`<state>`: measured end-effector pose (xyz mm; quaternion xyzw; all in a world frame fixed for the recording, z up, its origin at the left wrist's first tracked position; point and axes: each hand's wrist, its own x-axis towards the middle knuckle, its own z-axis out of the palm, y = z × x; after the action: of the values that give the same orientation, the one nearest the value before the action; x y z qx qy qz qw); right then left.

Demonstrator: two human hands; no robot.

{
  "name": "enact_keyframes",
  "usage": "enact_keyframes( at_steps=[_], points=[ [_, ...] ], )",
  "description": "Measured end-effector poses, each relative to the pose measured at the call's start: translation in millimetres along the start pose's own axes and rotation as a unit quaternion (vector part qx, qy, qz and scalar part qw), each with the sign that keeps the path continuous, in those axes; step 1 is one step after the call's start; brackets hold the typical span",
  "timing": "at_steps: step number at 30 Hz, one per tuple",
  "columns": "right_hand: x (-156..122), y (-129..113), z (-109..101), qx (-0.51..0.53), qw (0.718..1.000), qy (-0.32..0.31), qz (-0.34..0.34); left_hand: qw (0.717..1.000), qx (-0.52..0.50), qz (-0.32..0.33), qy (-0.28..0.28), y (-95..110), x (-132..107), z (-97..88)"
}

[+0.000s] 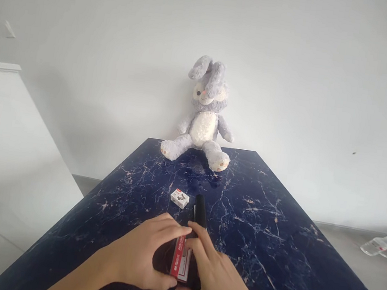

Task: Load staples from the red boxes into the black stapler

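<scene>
Between my two hands is a small flat red-and-white box (180, 261) with white lettering on its red band. My left hand (140, 250) grips it from the left, thumb at the near end and fingers at the far end. From the right, my right hand (213, 272) holds the same box, its fingertips on the far part and its thumb by the near end. Just beyond the fingers lies a long black object (200, 209) with a silvery strip, looking like a stapler; its near part is hidden. Left of it sits a small white box (179, 199) with a dark picture and red mark.
A grey plush rabbit (204, 126) sits at the far end of the dark blue marbled table (258, 221), against the wall. A white cabinet (7, 138) with a dark handle stands at the left. Clear plastic bottles (377, 245) lie on the floor at the right.
</scene>
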<state>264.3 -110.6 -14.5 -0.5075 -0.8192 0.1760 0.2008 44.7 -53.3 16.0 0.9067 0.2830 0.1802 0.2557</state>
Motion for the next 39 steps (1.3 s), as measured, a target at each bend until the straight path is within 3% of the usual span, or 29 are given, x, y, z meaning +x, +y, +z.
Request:
enact_keyframes(
  at_steps=[7, 15, 20, 30, 35, 39],
  points=[
    [-2, 19, -28, 0.030, 0.995, 0.094, -0.015, 0.999, -0.016, -0.024, -0.039, -8, 1, 22.5],
    [3, 19, -16, 0.087, 0.990, 0.070, -0.084, 0.990, -0.061, -0.105, -0.069, -6, 0, 22.1],
    [4, 20, -15, 0.066, 0.991, 0.075, -0.094, 0.986, -0.060, -0.147, -0.057, -15, -3, 27.5],
    [3, 8, -13, 0.052, 0.991, 0.036, -0.121, 0.995, -0.034, -0.089, -0.015, -24, 2, 34.8],
    [2, -2, -15, 0.046, 0.989, -0.005, -0.143, 0.994, -0.041, -0.082, -0.057, -23, 2, 24.1],
    [1, -3, -13, 0.037, 0.990, 0.010, -0.136, 0.994, -0.032, -0.089, -0.060, -20, 3, 25.3]
  ],
)
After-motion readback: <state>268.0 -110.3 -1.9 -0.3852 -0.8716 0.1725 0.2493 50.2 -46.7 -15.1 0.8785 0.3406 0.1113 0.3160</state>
